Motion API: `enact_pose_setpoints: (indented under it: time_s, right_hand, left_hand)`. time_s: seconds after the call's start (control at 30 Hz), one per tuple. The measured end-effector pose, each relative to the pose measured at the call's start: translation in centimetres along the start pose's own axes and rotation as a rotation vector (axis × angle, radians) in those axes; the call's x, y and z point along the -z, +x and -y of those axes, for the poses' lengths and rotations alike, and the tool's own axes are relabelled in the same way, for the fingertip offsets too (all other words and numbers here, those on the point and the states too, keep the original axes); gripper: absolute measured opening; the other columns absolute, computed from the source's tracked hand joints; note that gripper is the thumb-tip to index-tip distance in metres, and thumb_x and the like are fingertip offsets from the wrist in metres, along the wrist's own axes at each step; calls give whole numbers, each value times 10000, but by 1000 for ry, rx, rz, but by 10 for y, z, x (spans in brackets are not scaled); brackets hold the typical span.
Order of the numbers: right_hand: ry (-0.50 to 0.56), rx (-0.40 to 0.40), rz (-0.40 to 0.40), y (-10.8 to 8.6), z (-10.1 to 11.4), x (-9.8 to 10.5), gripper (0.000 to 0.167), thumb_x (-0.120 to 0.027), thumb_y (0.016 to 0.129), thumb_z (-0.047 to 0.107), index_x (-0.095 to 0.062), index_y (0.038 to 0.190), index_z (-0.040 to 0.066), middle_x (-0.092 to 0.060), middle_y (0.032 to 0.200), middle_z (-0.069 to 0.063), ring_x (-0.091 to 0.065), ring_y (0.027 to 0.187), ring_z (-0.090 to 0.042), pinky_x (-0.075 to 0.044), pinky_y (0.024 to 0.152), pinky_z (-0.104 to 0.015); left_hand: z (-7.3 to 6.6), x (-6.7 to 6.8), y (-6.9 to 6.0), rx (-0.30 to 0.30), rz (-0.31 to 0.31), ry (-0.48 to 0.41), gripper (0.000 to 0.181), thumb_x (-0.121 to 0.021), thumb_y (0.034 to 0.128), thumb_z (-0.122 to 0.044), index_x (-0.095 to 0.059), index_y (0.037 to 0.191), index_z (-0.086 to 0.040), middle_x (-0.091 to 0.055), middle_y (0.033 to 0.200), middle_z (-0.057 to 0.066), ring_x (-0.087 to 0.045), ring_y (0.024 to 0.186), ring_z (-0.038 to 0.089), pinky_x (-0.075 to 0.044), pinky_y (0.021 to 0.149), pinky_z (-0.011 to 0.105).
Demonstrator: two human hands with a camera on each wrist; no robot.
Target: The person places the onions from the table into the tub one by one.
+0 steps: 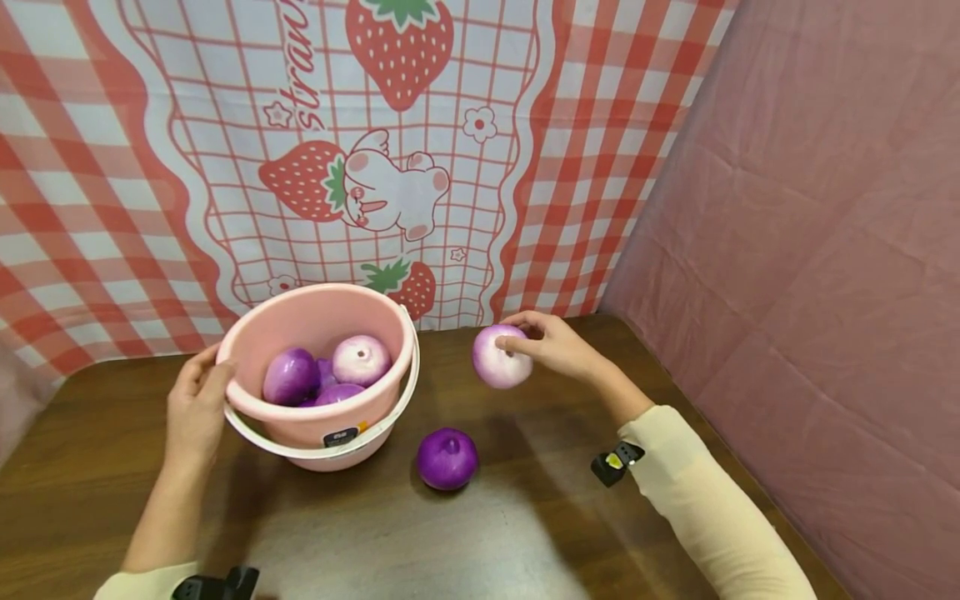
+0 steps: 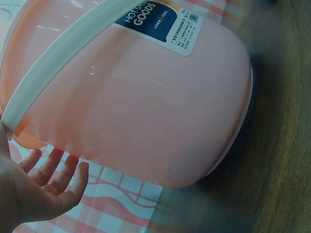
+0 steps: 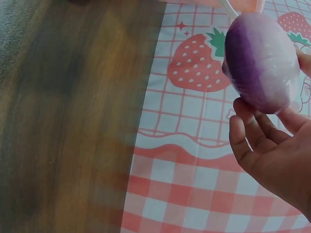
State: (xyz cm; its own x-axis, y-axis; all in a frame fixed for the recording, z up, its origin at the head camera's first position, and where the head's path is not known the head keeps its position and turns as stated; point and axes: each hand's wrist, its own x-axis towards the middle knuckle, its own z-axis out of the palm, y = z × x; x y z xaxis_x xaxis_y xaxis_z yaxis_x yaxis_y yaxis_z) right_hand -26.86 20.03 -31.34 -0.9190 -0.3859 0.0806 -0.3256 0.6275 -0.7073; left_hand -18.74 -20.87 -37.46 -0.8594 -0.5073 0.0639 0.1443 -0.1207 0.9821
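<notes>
My left hand grips the rim of a pink bucket at its left side, thumb on the rim and fingers outside. The bucket leans, and its white handle hangs down over the front. Several purple onions lie inside it, one of them paler. To the right of the bucket, my right hand holds a purple-and-white onion up above the table, pinched between thumb and fingers. A dark purple onion sits on the table between the bucket and my right forearm.
The brown wooden table spreads under everything. Behind it hangs a red-and-white checked cloth with strawberry prints. A plain pink cloth closes off the right side. Black wrist cameras are strapped on both sleeves.
</notes>
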Motion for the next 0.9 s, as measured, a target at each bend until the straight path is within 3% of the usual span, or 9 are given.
enact_pose_setpoints:
  time_s: [0.47,0.9]
  right_hand:
    - [92,-37,-31,9,10,-1,417,-654,857,387,-606,1173,119,-658,1028,-84,-578,960,-191,-495,765,-273]
    - [171,-24,-110,15,21,-2,385,-641,866,389,-617,1144,123,-649,1001,-86,-565,936,-172,-490,747,-274]
  left_hand:
    - [-1,0,0,9,0,0,172,-554,904,-141,-586,1005,-276,-617,814,-182,-578,752,-36,-462,667,59]
    - [0,0,-1,0,2,-2,170,-554,905,-137,-585,1003,-272,-618,823,-185,-579,767,-38,-460,674,57]
